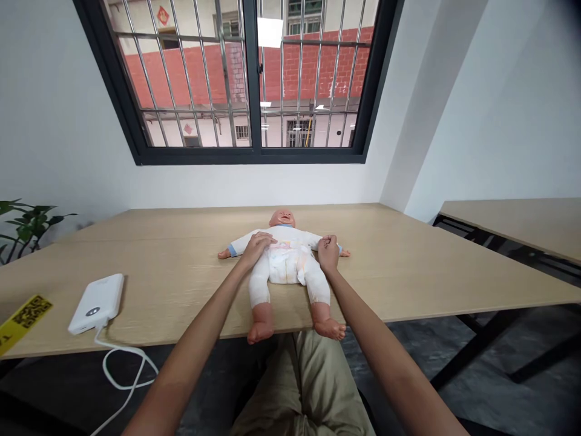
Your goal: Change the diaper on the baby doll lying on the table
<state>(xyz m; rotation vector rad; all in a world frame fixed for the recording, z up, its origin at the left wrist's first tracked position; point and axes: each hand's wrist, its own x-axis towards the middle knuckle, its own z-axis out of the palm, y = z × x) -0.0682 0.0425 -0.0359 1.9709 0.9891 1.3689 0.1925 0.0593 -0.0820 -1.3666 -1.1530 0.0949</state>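
Observation:
A baby doll in a white long-sleeved top with blue cuffs lies on its back on the table, head toward the wall and feet at the front edge. A white diaper covers its hips, between white-clad legs. On the diaper's upper left edge, at the doll's waist, rests my left hand, its fingers stretched inward. My right hand is closed beside the doll's right-hand side in view, near the sleeve and hip. Whatever its curled fingers hold, if anything, is hidden.
A white power bank with a white cable lies at the table's left front, the cable hanging over the edge. A yellow label and a plant are farther left. A second table stands right.

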